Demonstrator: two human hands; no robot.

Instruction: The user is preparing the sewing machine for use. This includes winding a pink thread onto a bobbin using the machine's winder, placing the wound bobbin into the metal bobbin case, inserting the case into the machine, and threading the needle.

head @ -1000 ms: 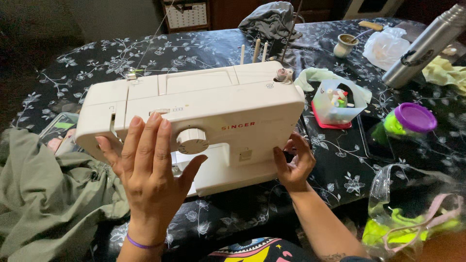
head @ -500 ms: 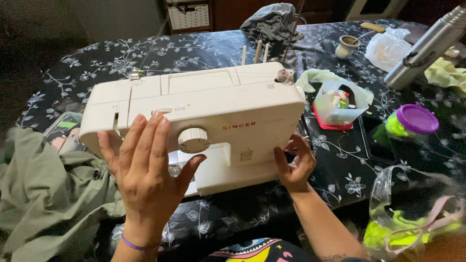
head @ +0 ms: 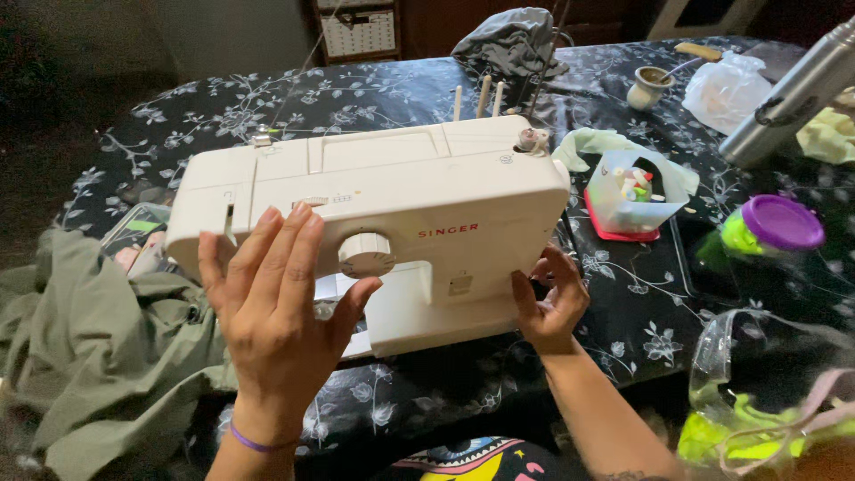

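While the right hand [head: 550,303] cups the lower right end of the white sewing machine [head: 401,214], fingers curled against its side near the base, the left hand [head: 272,303] is raised in front of the machine's left half, palm toward the body, fingers spread wide and holding nothing; whether it touches the casing cannot be told. A purple band [head: 258,441] sits on the left wrist. Machine stands upright on a table under a black floral cloth [head: 623,321], front facing the camera, round dial [head: 365,255] just right of the left thumb. Olive-green fabric [head: 89,347] lies bunched at the machine's left, hanging over the table edge. To the right: a small clear container of mixed bits [head: 631,191] on a red lid, then a tub with a purple lid [head: 782,223]. Far side: grey bundled cloth [head: 512,40], a small cup [head: 650,86], a clear plastic bag [head: 726,89]. Silver tube [head: 797,93] crosses the upper right corner
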